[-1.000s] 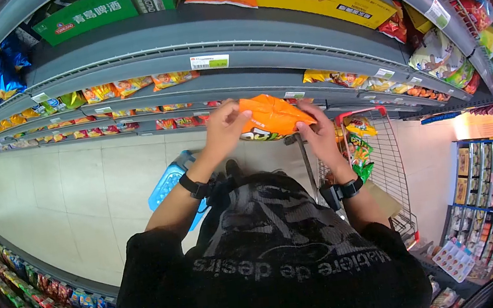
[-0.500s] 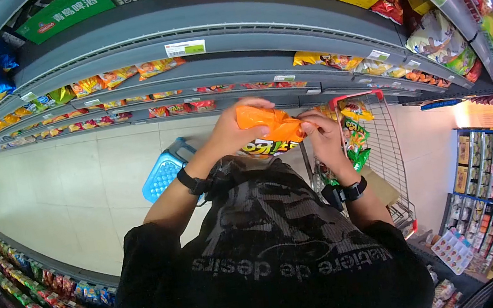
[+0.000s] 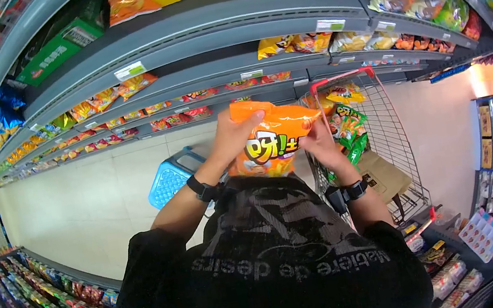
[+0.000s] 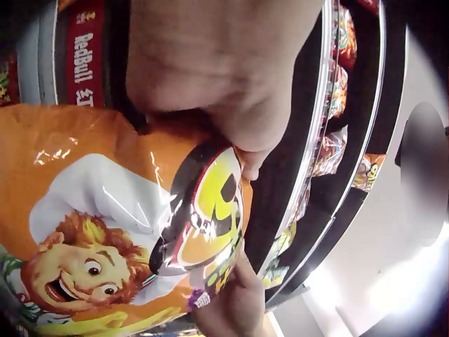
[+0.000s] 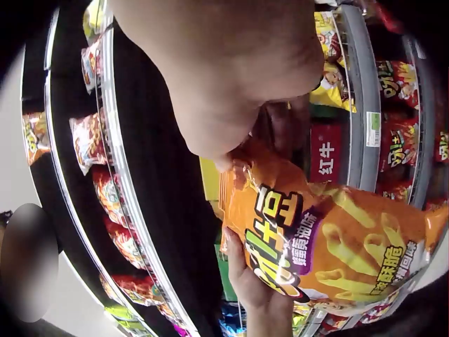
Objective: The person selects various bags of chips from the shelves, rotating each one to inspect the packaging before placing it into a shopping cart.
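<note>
Both hands hold an orange bag of potato snacks (image 3: 274, 125) in front of the chest. My left hand (image 3: 232, 135) grips its left upper corner, thumb lying over the top edge. At the opposite side, my right hand (image 3: 320, 145) pinches the bag's edge. The bag's front, with big lettering, faces up toward the head camera. A cartoon figure in a white chef's hat (image 4: 91, 260) shows on it in the left wrist view, and pictured fries (image 5: 351, 246) in the right wrist view. Fingers behind the bag are partly hidden.
A shopping cart (image 3: 392, 126) stands at the right, holding green snack bags (image 3: 355, 150) and a brown paper bag (image 3: 384, 178). Left of the body is a blue plastic stool (image 3: 169, 181). Shelves (image 3: 198, 43) of snack bags and boxes run across the front; another shelf row (image 3: 57, 297) lies behind left.
The snack bag has tipped and spread, so much more of its printed front shows, and it sits lower toward the chest. The head view has turned, showing more of the cart. Both hands keep hold.
</note>
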Demonstrator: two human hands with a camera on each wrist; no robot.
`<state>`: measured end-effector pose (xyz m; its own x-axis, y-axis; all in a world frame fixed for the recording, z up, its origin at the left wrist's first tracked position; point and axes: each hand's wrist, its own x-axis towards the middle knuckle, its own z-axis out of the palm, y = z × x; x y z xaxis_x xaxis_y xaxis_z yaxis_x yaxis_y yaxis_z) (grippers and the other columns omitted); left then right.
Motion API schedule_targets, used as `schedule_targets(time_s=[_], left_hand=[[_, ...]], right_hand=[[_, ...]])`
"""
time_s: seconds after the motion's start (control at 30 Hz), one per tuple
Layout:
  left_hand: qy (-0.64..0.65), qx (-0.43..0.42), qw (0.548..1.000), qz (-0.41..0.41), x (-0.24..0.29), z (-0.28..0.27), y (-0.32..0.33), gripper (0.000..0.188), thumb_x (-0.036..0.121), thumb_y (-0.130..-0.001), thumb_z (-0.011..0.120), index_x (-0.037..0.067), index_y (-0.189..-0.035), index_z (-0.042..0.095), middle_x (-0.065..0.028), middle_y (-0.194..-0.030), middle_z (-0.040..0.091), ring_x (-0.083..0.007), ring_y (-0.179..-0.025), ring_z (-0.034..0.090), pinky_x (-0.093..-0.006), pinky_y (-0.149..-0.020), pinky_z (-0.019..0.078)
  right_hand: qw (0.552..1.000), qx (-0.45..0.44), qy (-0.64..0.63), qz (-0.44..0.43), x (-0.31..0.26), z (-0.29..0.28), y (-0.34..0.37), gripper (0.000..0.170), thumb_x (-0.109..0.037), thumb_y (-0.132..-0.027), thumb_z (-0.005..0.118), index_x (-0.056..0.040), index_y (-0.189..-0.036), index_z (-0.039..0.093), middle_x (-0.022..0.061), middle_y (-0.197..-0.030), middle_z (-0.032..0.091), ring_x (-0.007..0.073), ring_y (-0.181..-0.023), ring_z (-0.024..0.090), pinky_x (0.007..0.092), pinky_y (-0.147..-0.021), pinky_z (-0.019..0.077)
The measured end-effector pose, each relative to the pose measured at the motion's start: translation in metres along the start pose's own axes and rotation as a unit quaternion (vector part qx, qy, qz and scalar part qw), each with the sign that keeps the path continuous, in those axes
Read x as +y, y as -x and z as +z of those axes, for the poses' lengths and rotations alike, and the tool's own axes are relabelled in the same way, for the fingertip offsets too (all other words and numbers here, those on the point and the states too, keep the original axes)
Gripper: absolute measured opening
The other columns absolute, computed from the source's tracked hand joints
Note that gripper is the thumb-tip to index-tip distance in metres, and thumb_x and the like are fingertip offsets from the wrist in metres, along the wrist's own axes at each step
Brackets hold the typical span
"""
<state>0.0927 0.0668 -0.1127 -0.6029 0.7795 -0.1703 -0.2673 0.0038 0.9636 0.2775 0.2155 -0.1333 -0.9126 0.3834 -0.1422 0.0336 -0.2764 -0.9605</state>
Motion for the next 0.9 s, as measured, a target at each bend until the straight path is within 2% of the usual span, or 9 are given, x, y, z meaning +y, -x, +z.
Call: schedule_targets(time_s=[0.03, 0.07, 0.2, 0.23, 0.37, 0.5, 0.63, 0.77, 0.9], left_hand=[[0.028, 0.010, 1.000, -0.006, -0.003, 0.014, -0.004, 0.023, 0.015, -0.087, 0.068, -0.002, -0.103, 0.066, -0.0065, -0.094, 0.069, -0.0111, -0.084, 0.064, -0.0264, -0.074, 0.0515], [0.056, 0.020, 0.998, -0.013, -0.005, 0.029, -0.008, 0.022, 0.015, -0.088, 0.067, -0.002, -0.103, 0.066, -0.0069, -0.095, 0.069, -0.0113, -0.084, 0.064, -0.0265, -0.074, 0.0516], [0.083, 0.043, 0.994, -0.052, -0.011, 0.081, -0.021, 0.024, 0.012, -0.089, 0.066, -0.001, -0.108, 0.061, -0.0078, -0.099, 0.067, -0.0127, -0.086, 0.064, -0.0269, -0.075, 0.0522], [0.127, 0.008, 0.990, -0.066, -0.005, 0.094, -0.020, 0.040, 0.014, -0.089, 0.067, -0.001, -0.122, 0.051, -0.0099, -0.112, 0.062, -0.0146, -0.098, 0.061, -0.0282, -0.083, 0.0504], [-0.007, -0.137, 0.989, -0.058, -0.040, 0.119, -0.015, 0.069, 0.020, -0.086, 0.070, 0.002, -0.139, 0.030, -0.0112, -0.132, 0.048, -0.0169, -0.119, 0.048, -0.0313, -0.099, 0.0410], [-0.035, -0.132, 0.982, -0.130, -0.063, 0.142, -0.003, 0.061, 0.020, -0.087, 0.068, 0.002, -0.137, 0.036, -0.0107, -0.127, 0.054, -0.0172, -0.113, 0.055, -0.0313, -0.095, 0.0455], [0.082, -0.087, 0.968, -0.220, -0.069, 0.150, 0.003, 0.049, 0.030, -0.092, 0.060, 0.004, -0.131, 0.046, -0.0085, -0.119, 0.060, -0.0183, -0.102, 0.063, -0.0332, -0.084, 0.0542], [0.202, -0.060, 0.939, -0.270, -0.072, 0.155, 0.009, 0.050, 0.036, -0.093, 0.058, 0.005, -0.130, 0.045, -0.0116, -0.123, 0.059, -0.0215, -0.103, 0.064, -0.0370, -0.082, 0.0566], [0.169, -0.061, 0.944, -0.275, -0.069, 0.159, 0.017, 0.047, 0.026, -0.093, 0.060, 0.003, -0.131, 0.044, -0.0102, -0.122, 0.059, -0.0183, -0.106, 0.061, -0.0336, -0.089, 0.0516]], right_hand=[[0.999, -0.026, -0.006, 0.044, 0.003, -0.006, 0.009, 0.078, -0.018, -0.081, 0.075, -0.0019, -0.141, 0.027, 0.0079, -0.134, 0.047, 0.0181, -0.124, 0.046, 0.0348, -0.104, 0.0378], [0.998, -0.021, 0.011, 0.059, 0.006, -0.011, 0.017, 0.079, -0.019, -0.080, 0.076, -0.0017, -0.140, 0.028, 0.0086, -0.133, 0.047, 0.0181, -0.124, 0.046, 0.0351, -0.103, 0.0384], [0.999, 0.039, -0.031, 0.023, 0.020, -0.042, 0.038, 0.064, -0.014, -0.083, 0.072, -0.0013, -0.135, 0.036, 0.0085, -0.125, 0.054, 0.0173, -0.114, 0.053, 0.0336, -0.097, 0.0439], [0.996, 0.065, -0.052, 0.029, 0.022, -0.050, 0.042, 0.061, -0.014, -0.084, 0.071, -0.0012, -0.133, 0.039, 0.0084, -0.123, 0.056, 0.0171, -0.111, 0.055, 0.0333, -0.096, 0.0453], [0.965, 0.174, -0.191, 0.029, 0.021, -0.072, 0.057, 0.045, -0.012, -0.089, 0.066, -0.0006, -0.127, 0.046, 0.0084, -0.118, 0.059, 0.0163, -0.106, 0.058, 0.0329, -0.091, 0.0487], [0.967, 0.174, -0.172, 0.068, 0.022, -0.097, 0.069, 0.042, -0.017, -0.092, 0.063, -0.0002, -0.127, 0.046, 0.0085, -0.119, 0.059, 0.0165, -0.107, 0.058, 0.0329, -0.091, 0.0490], [0.959, 0.094, -0.248, 0.102, 0.030, -0.112, 0.082, 0.050, -0.022, -0.095, 0.058, -0.0021, -0.135, 0.037, 0.0103, -0.126, 0.054, 0.0175, -0.112, 0.056, 0.0325, -0.093, 0.0489], [0.944, 0.055, -0.269, 0.184, 0.027, -0.116, 0.087, 0.054, -0.021, -0.096, 0.055, -0.0041, -0.139, 0.028, 0.0119, -0.130, 0.051, 0.0197, -0.113, 0.057, 0.0345, -0.093, 0.0508], [0.941, 0.076, -0.259, 0.204, 0.021, -0.113, 0.088, 0.046, -0.031, -0.098, 0.052, 0.0021, -0.129, 0.046, 0.0129, -0.120, 0.060, 0.0191, -0.103, 0.063, 0.0332, -0.087, 0.0530]])
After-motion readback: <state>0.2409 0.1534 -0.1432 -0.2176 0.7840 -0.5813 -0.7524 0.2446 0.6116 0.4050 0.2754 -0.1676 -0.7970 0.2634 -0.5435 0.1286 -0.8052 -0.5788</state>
